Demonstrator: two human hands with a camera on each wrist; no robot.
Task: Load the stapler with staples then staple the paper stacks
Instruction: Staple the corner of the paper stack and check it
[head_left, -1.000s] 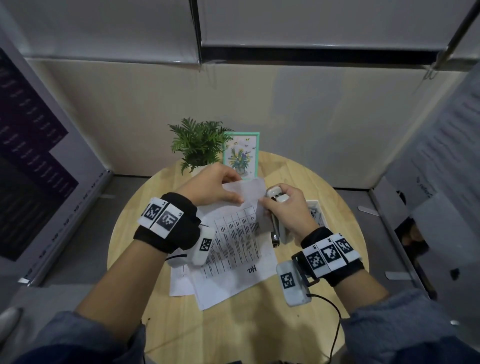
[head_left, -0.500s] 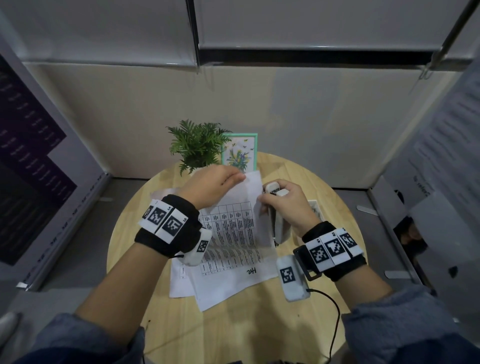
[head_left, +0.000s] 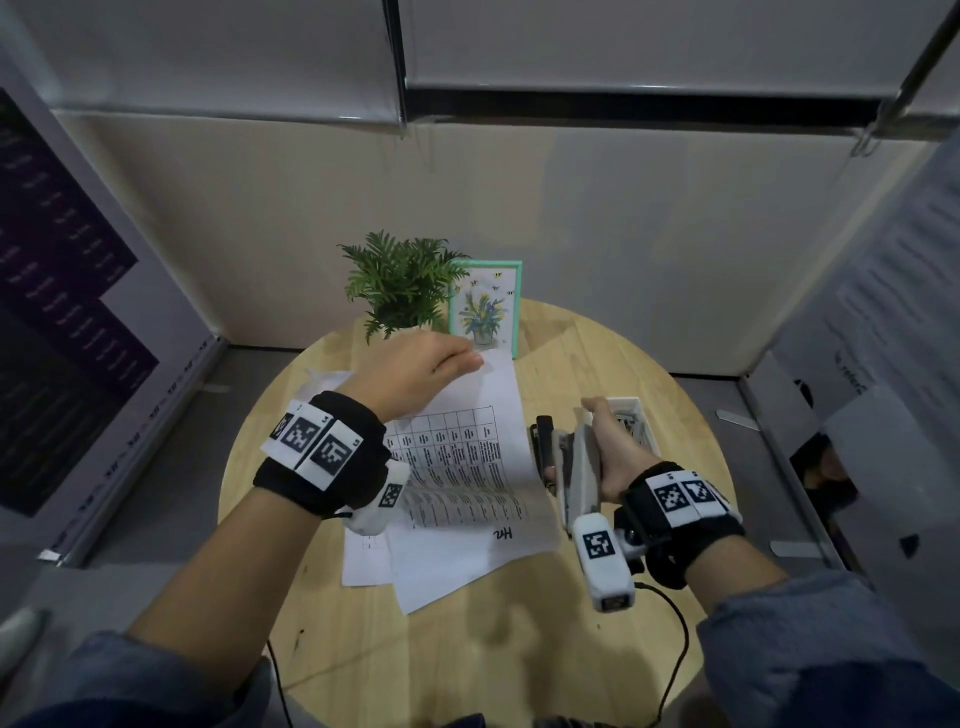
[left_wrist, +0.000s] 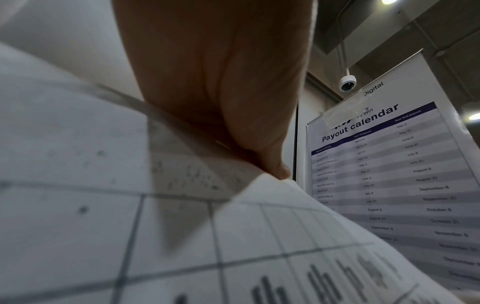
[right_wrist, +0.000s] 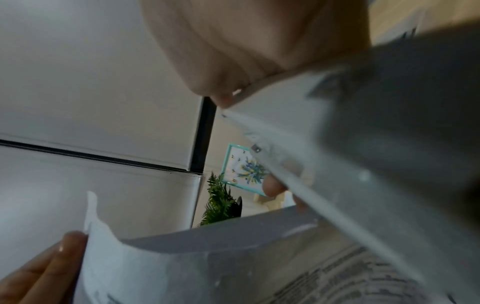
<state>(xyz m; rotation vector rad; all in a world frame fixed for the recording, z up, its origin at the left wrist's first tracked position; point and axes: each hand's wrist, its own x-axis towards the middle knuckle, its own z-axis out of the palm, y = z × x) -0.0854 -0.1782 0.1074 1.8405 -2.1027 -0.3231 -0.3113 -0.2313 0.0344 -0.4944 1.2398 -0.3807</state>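
Observation:
My left hand pinches the far corner of a printed paper stack and holds that end raised off the round wooden table. In the left wrist view the fingertips clamp the sheet's edge. To the right of the stack, clear of its edge, my right hand grips a white and black stapler, held lengthwise with its nose pointing away from me. The right wrist view shows the blurred stapler body above the curved paper.
A small white box of staples sits just beyond my right hand. A second paper sheet lies under the stack at the left. A potted plant and a framed flower picture stand at the table's far edge. Panels wall the booth.
My right hand has drawn the stapler off the paper's right edge and moved it right. My left hand has shifted the pinched corner farther back and up.

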